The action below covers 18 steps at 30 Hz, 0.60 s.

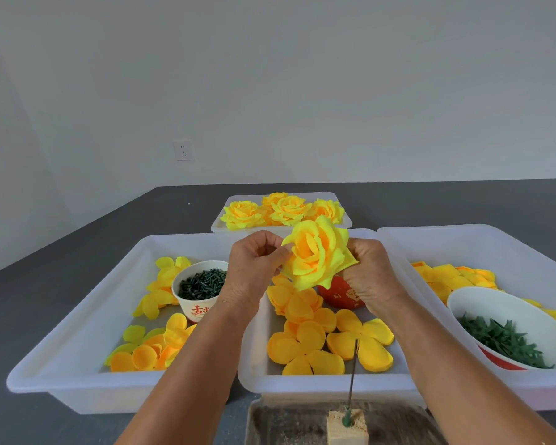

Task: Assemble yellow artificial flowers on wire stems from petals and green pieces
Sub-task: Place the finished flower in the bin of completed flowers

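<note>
Held item: I see a full yellow fabric rose head (316, 253) raised between both hands, above the middle tray.
Left hand: left hand (254, 268) has its fingers curled, fingertips pinching an outer petal on the rose's left edge.
Right hand: right hand (371, 277) grips the rose from the right and beneath, fingers curled round its base; what they close on under the petals is hidden from me.
Middle tray: translucent white plastic tray (302, 379) with loose orange-yellow petal discs (305, 335) and a red paper cup (341, 295), partly covered by the rose and right hand.
Left tray: matching white tray (77, 316) with yellow petals and a white paper cup of dark green pegs (201, 285).
Right tray: third white tray (495, 242) with a white bowl of green leaf-shaped pieces (504, 340) and more petals behind it.
Far tray: small white tray (281, 228) holding finished yellow roses (283, 208).
Near edge: thin dark wire (353, 374) stands upright in a pale wooden block (347, 427).
</note>
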Each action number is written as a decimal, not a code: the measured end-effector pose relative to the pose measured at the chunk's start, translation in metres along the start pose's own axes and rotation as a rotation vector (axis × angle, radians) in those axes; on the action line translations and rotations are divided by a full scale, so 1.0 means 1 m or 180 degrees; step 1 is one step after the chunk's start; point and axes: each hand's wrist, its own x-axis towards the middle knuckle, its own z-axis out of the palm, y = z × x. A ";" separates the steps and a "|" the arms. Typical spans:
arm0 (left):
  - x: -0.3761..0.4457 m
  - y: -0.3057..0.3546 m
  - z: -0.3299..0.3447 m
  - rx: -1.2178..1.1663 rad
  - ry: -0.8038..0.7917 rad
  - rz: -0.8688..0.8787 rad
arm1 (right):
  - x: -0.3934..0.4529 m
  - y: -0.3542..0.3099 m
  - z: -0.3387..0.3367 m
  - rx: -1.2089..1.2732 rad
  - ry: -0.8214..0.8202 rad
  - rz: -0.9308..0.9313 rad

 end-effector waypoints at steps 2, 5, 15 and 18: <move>-0.001 0.000 0.000 -0.0039 0.0021 0.0080 | 0.000 0.000 0.000 0.0009 -0.0048 -0.0015; -0.001 0.002 0.000 -0.0282 0.0092 -0.0040 | -0.001 -0.002 0.000 0.0348 -0.0031 0.0060; 0.001 0.001 -0.003 -0.0368 0.0021 -0.0177 | -0.001 0.003 0.000 -0.0355 -0.0376 -0.0245; 0.001 0.002 -0.004 -0.0404 0.0090 -0.0008 | 0.000 0.004 0.002 -0.0420 -0.0470 -0.0253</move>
